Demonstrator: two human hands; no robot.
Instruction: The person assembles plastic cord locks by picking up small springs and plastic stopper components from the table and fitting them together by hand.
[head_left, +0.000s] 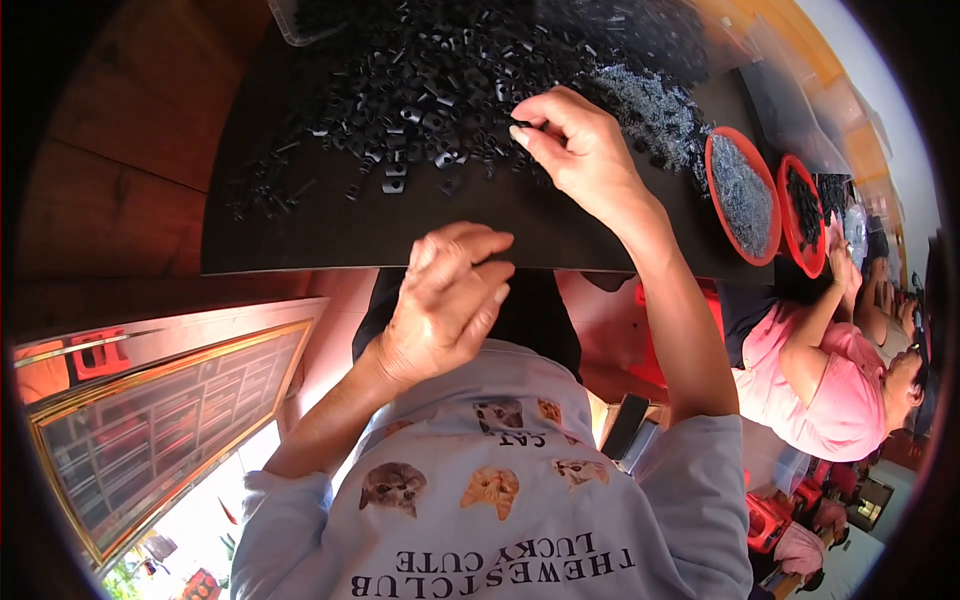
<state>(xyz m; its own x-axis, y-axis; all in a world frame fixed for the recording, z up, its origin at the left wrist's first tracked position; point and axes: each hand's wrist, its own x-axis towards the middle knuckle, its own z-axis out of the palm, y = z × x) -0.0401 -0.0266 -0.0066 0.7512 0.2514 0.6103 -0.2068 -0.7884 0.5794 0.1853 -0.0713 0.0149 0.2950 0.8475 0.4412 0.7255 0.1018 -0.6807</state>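
Many black parts: lay strewn over the far side of the table.
Grey pieces: were piled toward the table's right end, near a red bowl.
Right hand: thumb and forefinger almost met above the table's middle; whether they gripped a part, I could not tell.
Left hand: loosely curled, fingers parted, by the table's near edge.
Picking: apparently the step in hand.
Next move: probably called for a steady pinch.

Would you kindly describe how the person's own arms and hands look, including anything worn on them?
The left hand and right hand are bare, without gloves, and no watch or bracelet shows. Short, pale blue-grey sleeves end near the elbows, leaving both forearms bare.
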